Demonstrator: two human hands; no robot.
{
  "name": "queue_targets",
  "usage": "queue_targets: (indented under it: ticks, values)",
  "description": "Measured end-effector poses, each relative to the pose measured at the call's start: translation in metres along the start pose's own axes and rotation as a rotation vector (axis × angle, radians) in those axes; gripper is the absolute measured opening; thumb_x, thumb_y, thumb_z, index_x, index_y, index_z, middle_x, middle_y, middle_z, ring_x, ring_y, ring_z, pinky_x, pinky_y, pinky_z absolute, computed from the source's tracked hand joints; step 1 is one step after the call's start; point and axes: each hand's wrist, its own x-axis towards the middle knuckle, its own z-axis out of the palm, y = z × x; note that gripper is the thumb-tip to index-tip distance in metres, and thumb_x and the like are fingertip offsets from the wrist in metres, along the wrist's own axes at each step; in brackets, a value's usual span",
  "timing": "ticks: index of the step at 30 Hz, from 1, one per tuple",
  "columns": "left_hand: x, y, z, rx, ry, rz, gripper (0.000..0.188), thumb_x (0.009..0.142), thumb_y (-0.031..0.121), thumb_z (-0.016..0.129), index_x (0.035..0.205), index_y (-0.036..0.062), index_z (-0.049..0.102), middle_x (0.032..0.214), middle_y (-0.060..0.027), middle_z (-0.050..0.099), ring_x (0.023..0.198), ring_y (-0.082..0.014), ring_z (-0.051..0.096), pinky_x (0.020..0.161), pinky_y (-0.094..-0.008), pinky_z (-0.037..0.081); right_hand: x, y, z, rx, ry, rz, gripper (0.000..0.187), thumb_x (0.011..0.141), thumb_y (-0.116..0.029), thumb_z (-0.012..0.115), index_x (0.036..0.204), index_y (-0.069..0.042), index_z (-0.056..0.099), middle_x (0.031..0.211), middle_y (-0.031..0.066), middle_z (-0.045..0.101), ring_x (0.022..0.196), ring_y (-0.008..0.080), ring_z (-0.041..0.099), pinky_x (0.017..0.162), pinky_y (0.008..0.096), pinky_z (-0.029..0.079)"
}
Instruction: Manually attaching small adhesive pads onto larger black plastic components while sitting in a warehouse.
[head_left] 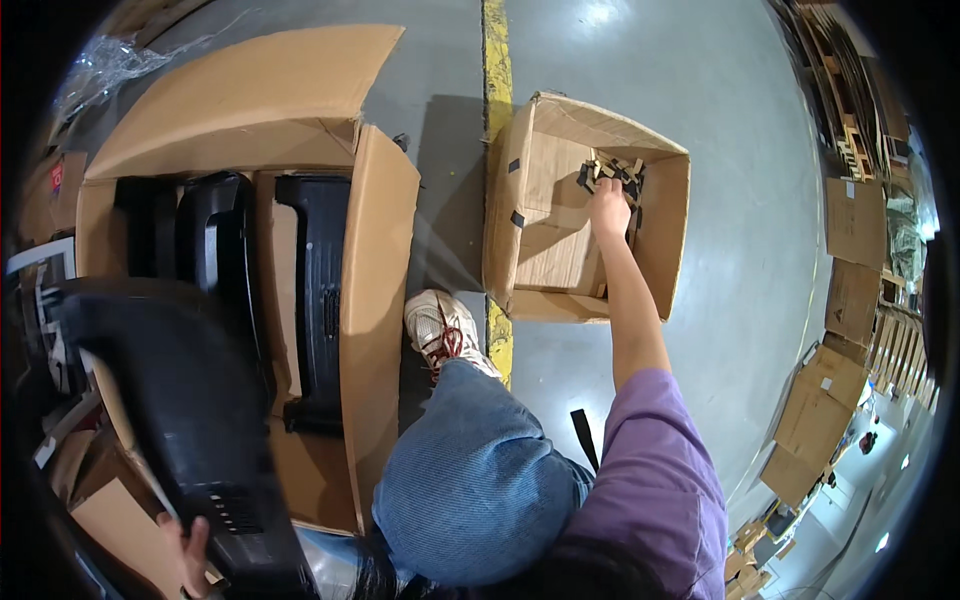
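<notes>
My left hand (186, 555) grips the lower edge of a long, curved black plastic panel (170, 390), tilted over the left side of a large open cardboard box (385, 260). Several similar black panels (318, 270) stand inside that box. My right arm stretches forward into a smaller open cardboard box (555, 230). There my right hand (610, 208) is at a heap of small black and tan pieces (625, 175) in the far right corner. Its fingers are drawn together among the pieces; what they hold is hidden.
A yellow floor line (498, 60) runs past the smaller box. My shoe (445, 328) stands between the boxes. Clear plastic wrap (105, 75) lies at far left. Flattened cardboard (855, 220) and wooden pallets (900, 345) line the right side.
</notes>
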Motion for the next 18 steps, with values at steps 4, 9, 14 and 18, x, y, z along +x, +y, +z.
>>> queue_targets:
  ticks: [4, 9, 14, 18]
  values:
    - [0.013, 0.000, 0.046, -0.086, -0.309, 0.141, 0.030, 0.081, 0.016, 0.068, 0.065, 0.0018, 0.047, 0.059, 0.0000, 0.039, 0.058, -0.0106, 0.037, 0.052, -0.0284, 0.031, 0.003, 0.003, -0.002, 0.227, 0.096, 0.190, 0.020, 0.087, -0.017, 0.050, 0.101, -0.006, 0.059, 0.097, 0.0154, 0.061, 0.082, 0.0334, 0.063, 0.072, 0.0418, 0.053]
    - [0.022, 0.019, 0.074, 0.007, -0.388, 0.292, 0.040, 0.080, 0.025, 0.069, 0.060, -0.0003, 0.045, 0.049, -0.0065, 0.033, 0.047, -0.0123, 0.033, 0.044, -0.0310, 0.027, 0.004, 0.016, -0.010, 1.140, 0.033, 0.643, 0.025, 0.095, -0.020, 0.041, 0.102, -0.001, 0.054, 0.081, 0.0163, 0.064, 0.063, 0.0224, 0.065, 0.048, 0.0335, 0.051]
    - [0.030, 0.014, 0.095, 0.103, -0.477, 0.354, 0.035, 0.075, 0.018, 0.071, 0.058, -0.0032, 0.050, 0.046, -0.0121, 0.037, 0.041, -0.0174, 0.032, 0.041, -0.0332, 0.027, -0.002, 0.032, -0.032, 1.497, -0.060, 0.734, 0.020, 0.096, -0.014, 0.046, 0.109, 0.000, 0.051, 0.078, 0.0103, 0.059, 0.056, 0.0167, 0.058, 0.047, 0.0289, 0.049]
    - [0.030, -0.019, 0.118, 0.082, -0.378, 0.402, 0.038, 0.076, 0.024, 0.072, 0.057, -0.0032, 0.051, 0.049, -0.0177, 0.046, 0.041, -0.0319, 0.043, 0.041, -0.0372, 0.030, -0.014, 0.021, -0.048, 1.691, -0.117, 0.740, 0.024, 0.096, -0.012, 0.047, 0.118, -0.005, 0.053, 0.081, 0.0083, 0.059, 0.062, 0.0154, 0.054, 0.056, 0.0304, 0.046]
